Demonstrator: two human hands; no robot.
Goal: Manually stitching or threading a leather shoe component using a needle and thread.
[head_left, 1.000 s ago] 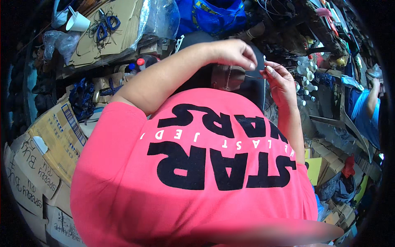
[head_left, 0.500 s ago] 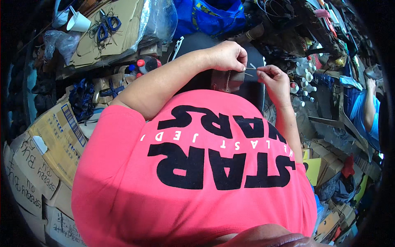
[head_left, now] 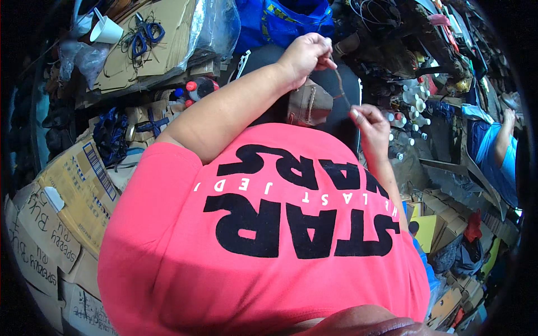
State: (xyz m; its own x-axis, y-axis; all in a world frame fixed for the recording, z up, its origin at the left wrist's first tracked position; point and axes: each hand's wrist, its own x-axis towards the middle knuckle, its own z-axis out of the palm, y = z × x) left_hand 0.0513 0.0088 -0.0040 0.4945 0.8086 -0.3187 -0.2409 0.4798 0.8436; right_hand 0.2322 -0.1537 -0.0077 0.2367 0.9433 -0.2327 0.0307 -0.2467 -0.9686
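A brown, leather-looking piece (head_left: 311,104) with a stitched seam and a small hole rests on the dark lap, against my pink shirt. Just beyond it, my left hand (head_left: 306,59) pinches one part of a thin brown lace (head_left: 340,83). From those fingers the lace drops in a bent line past the right edge of the piece. Its other end meets the fingertips of my right hand (head_left: 372,126), which is closed in a pinch, lower and to the right. Whether the lace is fastened to the piece, I cannot tell.
Cardboard sheets with blue-handled scissors (head_left: 147,36) lie at the far left. Near them stand bottles with red and blue caps (head_left: 192,87). A blue bag (head_left: 286,21) sits ahead. Several plastic bottles (head_left: 412,103) stand right. A person in a blue shirt (head_left: 501,154) is at far right.
My left hand has moved up and away, and my right hand slightly down. The lace between them now stretches longer, and more of the brown piece shows.
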